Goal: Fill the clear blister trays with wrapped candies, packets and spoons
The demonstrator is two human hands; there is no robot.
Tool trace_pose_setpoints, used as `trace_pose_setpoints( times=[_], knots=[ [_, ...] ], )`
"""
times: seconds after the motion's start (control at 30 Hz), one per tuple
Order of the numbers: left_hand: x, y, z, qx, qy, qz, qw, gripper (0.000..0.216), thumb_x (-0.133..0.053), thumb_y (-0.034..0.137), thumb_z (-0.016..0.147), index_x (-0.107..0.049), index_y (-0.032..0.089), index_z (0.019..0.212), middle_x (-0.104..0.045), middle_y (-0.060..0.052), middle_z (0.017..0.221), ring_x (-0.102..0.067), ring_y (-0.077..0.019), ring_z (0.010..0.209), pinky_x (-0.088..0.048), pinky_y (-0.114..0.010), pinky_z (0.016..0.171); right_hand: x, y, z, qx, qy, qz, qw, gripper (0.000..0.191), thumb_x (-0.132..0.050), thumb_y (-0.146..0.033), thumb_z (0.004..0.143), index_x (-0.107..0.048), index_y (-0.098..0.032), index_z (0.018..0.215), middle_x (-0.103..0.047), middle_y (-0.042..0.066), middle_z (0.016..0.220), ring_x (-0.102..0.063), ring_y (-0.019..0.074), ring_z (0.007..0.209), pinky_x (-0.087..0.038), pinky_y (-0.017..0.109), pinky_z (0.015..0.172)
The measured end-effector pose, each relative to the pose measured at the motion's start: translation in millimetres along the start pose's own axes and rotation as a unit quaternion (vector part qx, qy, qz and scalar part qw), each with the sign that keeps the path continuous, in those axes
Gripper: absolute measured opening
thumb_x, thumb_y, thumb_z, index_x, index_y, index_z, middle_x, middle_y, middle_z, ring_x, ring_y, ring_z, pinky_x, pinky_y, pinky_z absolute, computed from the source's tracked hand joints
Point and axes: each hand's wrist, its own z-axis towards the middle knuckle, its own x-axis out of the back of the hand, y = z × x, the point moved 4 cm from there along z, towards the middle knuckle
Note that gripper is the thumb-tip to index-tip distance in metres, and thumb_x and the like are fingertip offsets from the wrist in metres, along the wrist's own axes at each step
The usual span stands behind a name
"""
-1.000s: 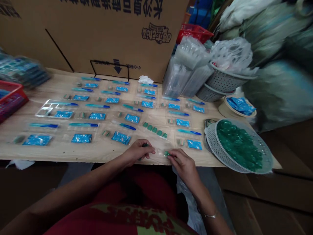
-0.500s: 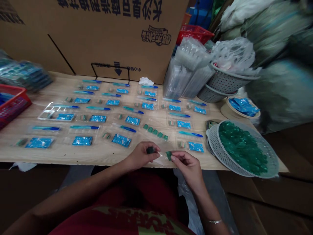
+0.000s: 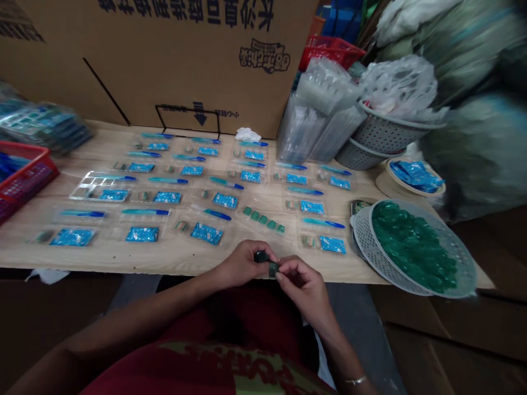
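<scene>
Left hand (image 3: 241,264): fingers and thumb clamped on a dark green plastic piece (image 3: 261,256), above the near table edge. Right hand (image 3: 302,288): fingertips pinched on a second dark green piece (image 3: 274,269), just beside the first. Beyond: wooden table (image 3: 173,258), rows of clear blister trays (image 3: 99,186), blue sachets (image 3: 206,233), a row of small green pieces (image 3: 263,219). Right: grey perforated basket (image 3: 414,247), heaped with green pieces. Farthest: cardboard carton (image 3: 164,55).

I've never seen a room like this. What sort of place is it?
Probably a small hand-packing workshop: rows of clear plastic packs with blue sachets on a wooden workbench, a perforated basket of green pieces, and a large printed cardboard carton behind.
</scene>
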Motion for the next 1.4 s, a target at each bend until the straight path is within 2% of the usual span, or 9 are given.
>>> trace_pose_setpoints(
  times=[0.2,0.4,0.57,0.73,0.87,1.07,1.17,1.27,1.4],
  knots=[
    [15.1,-15.7,4.6,0.031,0.044,0.146,0.988,0.005,-0.059,0.017,0.064,-0.063,0.014,0.063,-0.06,0.001,0.06,-0.05,-0.0115,0.06,-0.037,-0.021,0.058,24.0,3.7,-4.6,0.098,0.019,-0.23,0.968,0.009,-0.054,-0.021,0.084,-0.059,-0.021,0.077,-0.06,0.003,0.08,-0.059,0.0161,0.076,-0.046,0.026,0.066],
    [14.9,-15.3,5.6,0.022,0.039,0.154,0.987,0.007,-0.058,0.017,0.064,-0.065,0.016,0.062,-0.061,0.001,0.059,-0.051,-0.0127,0.06,-0.038,-0.022,0.058,15.8,9.7,14.9,0.141,-0.021,-0.29,0.946,0.012,-0.049,-0.018,0.088,-0.06,-0.022,0.087,-0.063,0.005,0.085,-0.06,0.0179,0.08,-0.048,0.028,0.069],
    [16.1,-17.4,5.7,0.046,0.048,0.087,0.994,0.009,-0.061,0.023,0.064,-0.063,0.016,0.06,-0.058,0.002,0.054,-0.048,-0.0105,0.054,-0.036,-0.021,0.053,14.3,11.9,17.1,0.143,-0.04,-0.306,0.94,0.014,-0.048,-0.018,0.088,-0.061,-0.023,0.088,-0.064,0.005,0.086,-0.061,0.0187,0.081,-0.048,0.029,0.069],
    [18.6,-17.4,4.0,0.168,0.043,-0.138,0.975,0.033,-0.057,0.046,0.074,-0.062,0.014,0.072,-0.063,-0.003,0.059,-0.046,-0.0084,0.041,-0.025,-0.019,0.039,16.6,11.1,11.6,0.156,-0.03,-0.323,0.933,0.012,-0.051,-0.019,0.087,-0.059,-0.023,0.095,-0.062,0.006,0.09,-0.058,0.0209,0.087,-0.047,0.031,0.074],
    [16.9,-3.9,1.6,0.232,0.016,-0.293,0.927,0.038,-0.048,0.047,0.083,-0.061,0.012,0.076,-0.067,-0.008,0.065,-0.052,-0.0088,0.044,-0.025,-0.018,0.038,9.7,-11.2,13.7,0.183,0.002,-0.302,0.935,0.009,-0.051,-0.021,0.087,-0.059,-0.023,0.091,-0.061,0.006,0.087,-0.057,0.0211,0.086,-0.046,0.032,0.075],
    [11.7,3.9,4.8,0.198,0.045,-0.314,0.928,0.038,-0.053,0.048,0.081,-0.063,0.012,0.077,-0.063,-0.003,0.063,-0.052,-0.0081,0.046,-0.027,-0.017,0.038,-21.2,-49.0,31.8,0.184,-0.014,-0.232,0.955,0.008,-0.054,-0.021,0.084,-0.061,-0.023,0.088,-0.06,0.003,0.08,-0.056,0.0162,0.07,-0.046,0.028,0.064],
    [10.1,4.2,4.3,0.155,0.067,-0.299,0.939,0.039,-0.06,0.051,0.074,-0.063,0.012,0.072,-0.061,-0.002,0.064,-0.047,-0.0059,0.045,-0.029,-0.017,0.038,-29.6,-45.7,42.5,0.143,-0.028,-0.214,0.966,0.009,-0.058,-0.02,0.078,-0.063,-0.022,0.085,-0.059,0.001,0.077,-0.054,0.0143,0.065,-0.045,0.026,0.061],
    [11.0,4.2,1.8,0.13,0.065,-0.266,0.953,0.039,-0.062,0.051,0.071,-0.063,0.012,0.072,-0.059,-0.001,0.06,-0.05,-0.0073,0.047,-0.029,-0.018,0.039,-25.3,-33.5,48.7,0.079,-0.013,-0.131,0.988,0.005,-0.059,-0.024,0.076,-0.061,-0.02,0.078,-0.058,-0.001,0.068,-0.052,0.0127,0.06,-0.043,0.024,0.057],
    [17.5,2.8,1.1,0.104,0.103,-0.218,0.965,0.03,-0.073,0.036,0.061,-0.062,0.014,0.08,-0.057,0.002,0.061,-0.053,-0.0077,0.049,-0.026,-0.017,0.038,-18.0,-21.2,49.8,0.019,0.009,-0.033,0.999,0.012,-0.064,-0.031,0.073,-0.06,-0.019,0.073,-0.058,-0.002,0.064,-0.051,0.0119,0.059,-0.043,0.023,0.056]
  ],
)
